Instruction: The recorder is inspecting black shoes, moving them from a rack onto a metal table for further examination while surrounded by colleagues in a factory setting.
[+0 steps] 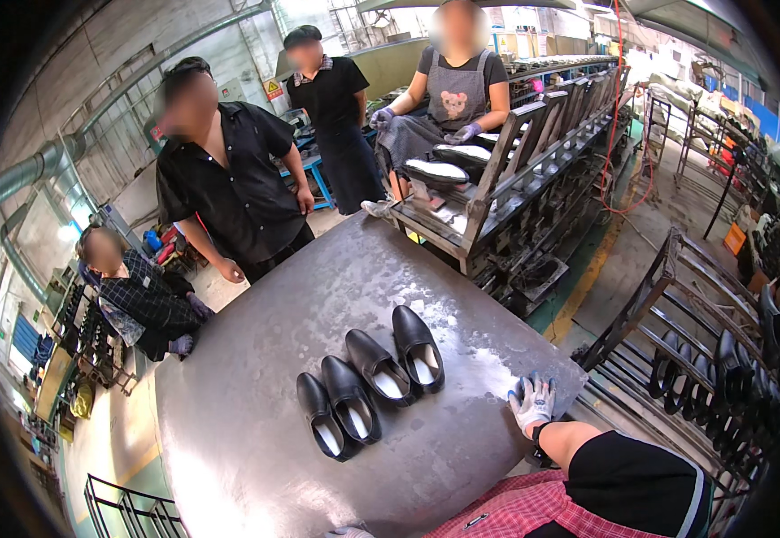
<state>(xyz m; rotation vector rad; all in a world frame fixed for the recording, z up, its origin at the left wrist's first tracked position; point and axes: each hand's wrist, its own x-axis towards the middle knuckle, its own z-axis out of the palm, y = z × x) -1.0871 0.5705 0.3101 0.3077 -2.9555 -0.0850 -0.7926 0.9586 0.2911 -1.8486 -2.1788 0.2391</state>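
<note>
Several black leather slip-on shoes with pale insoles stand in a slanting row on the grey metal table point(255, 359). At the left end of the row is one shoe point(322, 417), and at the right end another shoe point(418, 348). My right hand point(533, 405), in a white glove with grey-blue fingertips, rests on the table's right edge. Its fingers are spread and hold nothing, well apart from the shoes. Only a sliver of my gloved left hand point(349, 533) shows at the lower edge; its fingers are hidden.
Beyond the table a conveyor line point(533, 170) carries shoes, with a person in an apron point(454, 99) beside it. Two people in black point(228, 170) stand at the far left, and another person point(152, 296) is nearer. Right of me stands a metal rack point(677, 305) with black shoes.
</note>
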